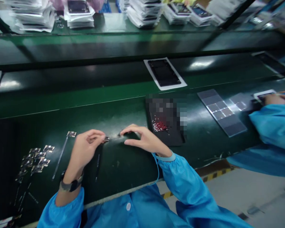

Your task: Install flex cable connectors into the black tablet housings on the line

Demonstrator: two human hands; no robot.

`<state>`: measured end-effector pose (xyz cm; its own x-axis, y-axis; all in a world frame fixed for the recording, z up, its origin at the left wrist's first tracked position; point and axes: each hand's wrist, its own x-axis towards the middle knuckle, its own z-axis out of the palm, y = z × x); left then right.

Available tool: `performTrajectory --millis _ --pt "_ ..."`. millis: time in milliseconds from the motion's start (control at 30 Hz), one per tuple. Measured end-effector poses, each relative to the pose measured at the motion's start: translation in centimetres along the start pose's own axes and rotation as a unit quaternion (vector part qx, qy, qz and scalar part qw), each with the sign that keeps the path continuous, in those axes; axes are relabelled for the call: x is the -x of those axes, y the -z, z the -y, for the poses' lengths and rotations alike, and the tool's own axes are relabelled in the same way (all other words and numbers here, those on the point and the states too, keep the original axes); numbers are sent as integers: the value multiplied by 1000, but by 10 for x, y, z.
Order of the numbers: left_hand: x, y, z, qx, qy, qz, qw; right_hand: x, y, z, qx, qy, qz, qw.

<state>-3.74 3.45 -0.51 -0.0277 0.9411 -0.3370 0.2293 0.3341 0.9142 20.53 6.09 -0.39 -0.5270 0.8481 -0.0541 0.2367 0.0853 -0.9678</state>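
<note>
My left hand (pixel 86 147) is closed in a pinch on a small circuit board (pixel 106 139) above the green bench. From the board a thin flat strip (pixel 115 137) runs toward my right hand (pixel 142 137). That hand has its thumb stretched out apart from the curved fingers, with the index fingertip by the strip's far end; whether it touches is blurred. Below my left hand lies a dark narrow strip (pixel 98 164). Left of it rest a board with a long strip tail (pixel 60 156) and a pile of similar small boards (pixel 36 158).
A black tray (pixel 173 136) holding tiny red and white parts stands right of my hands. Behind it, a dark panel on white sheet (pixel 165 72) lies on the bench. Clear plastic sheets (pixel 222 112) lie farther right, beside a co-worker's blue sleeve (pixel 273 123). Stacks (pixel 144 12) fill the back shelf.
</note>
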Motion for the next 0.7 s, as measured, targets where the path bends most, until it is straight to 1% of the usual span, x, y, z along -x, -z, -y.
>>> performTrajectory --millis 67,133,167,200,233,300,333,367,433,500,533,600,700 --pt "-7 19 7 -84 -9 -86 993 10 25 5 79 28 -119 989" --pt "-14 35 15 -191 -19 -151 970 23 53 3 145 14 -238 960" --pt "-17 41 17 -245 -29 -169 954 28 65 0 180 -4 -270 946" --pt "-19 47 19 -291 -42 -183 938 33 76 -4 215 -22 -275 937" --pt "-20 53 20 -325 -54 -194 924 36 85 -9 249 -38 -259 932" --pt "-17 64 19 -359 -70 -212 906 40 97 -21 299 -53 -193 933" --pt "-13 70 18 -363 -68 -226 901 40 100 -26 313 -55 -166 934" --pt "-8 77 16 -362 -60 -245 897 39 102 -30 321 -54 -154 933" --pt "7 92 12 -351 -29 -295 888 37 104 -37 327 -53 -169 928" --pt "23 107 10 -335 24 -333 881 34 106 -41 334 -57 -191 921" --pt "30 113 11 -330 47 -339 880 33 107 -43 339 -61 -193 919" --pt "39 123 17 -331 72 -343 876 31 108 -48 347 -72 -188 916" --pt "43 130 32 -351 78 -351 865 29 109 -54 341 -97 -205 912"
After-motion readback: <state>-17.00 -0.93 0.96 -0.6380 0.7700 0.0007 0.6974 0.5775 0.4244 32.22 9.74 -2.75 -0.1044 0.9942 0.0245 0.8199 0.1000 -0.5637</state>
